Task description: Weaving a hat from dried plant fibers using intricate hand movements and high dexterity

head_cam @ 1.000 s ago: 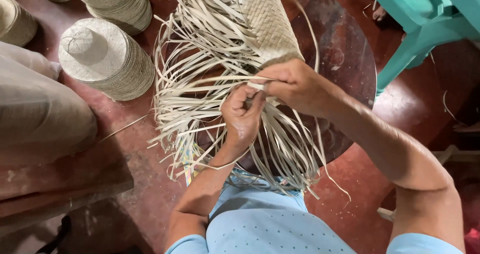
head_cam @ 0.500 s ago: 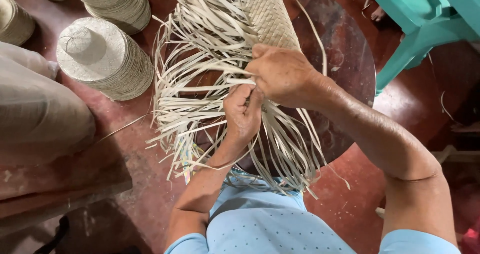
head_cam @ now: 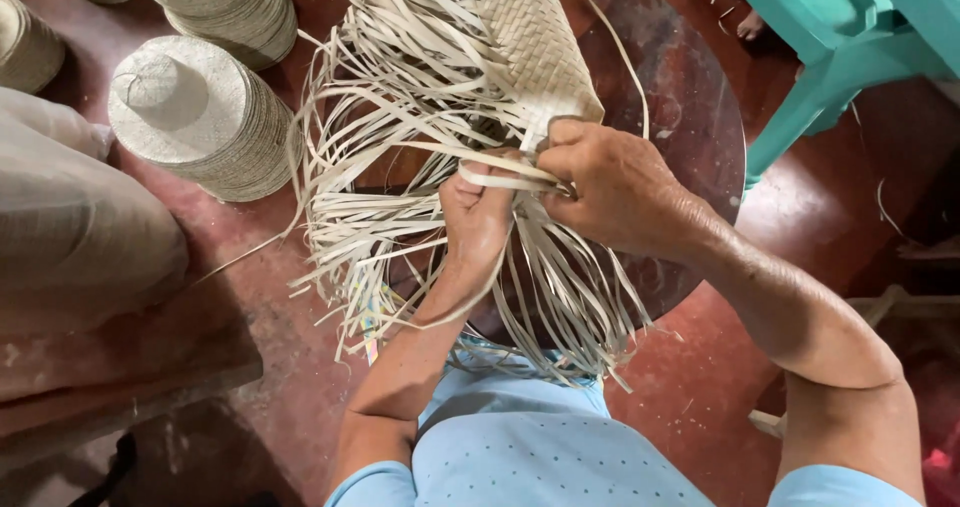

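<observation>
Head view looks down on a half-woven palm mat [head_cam: 530, 42] lying on a round dark table [head_cam: 700, 117]; its long axis runs away from the person, finished end far, loose strips [head_cam: 400, 217] fanning toward the lap. Pale, flat, dry strips form a tight checked plait. Left hand [head_cam: 478, 212] is closed around a bundle of strips; right hand [head_cam: 615, 187] pinches strips at the woven edge, fingers together. Stacks of woven discs [head_cam: 195, 117] stand on the red floor at left, a teal chair [head_cam: 850, 37] at right.
</observation>
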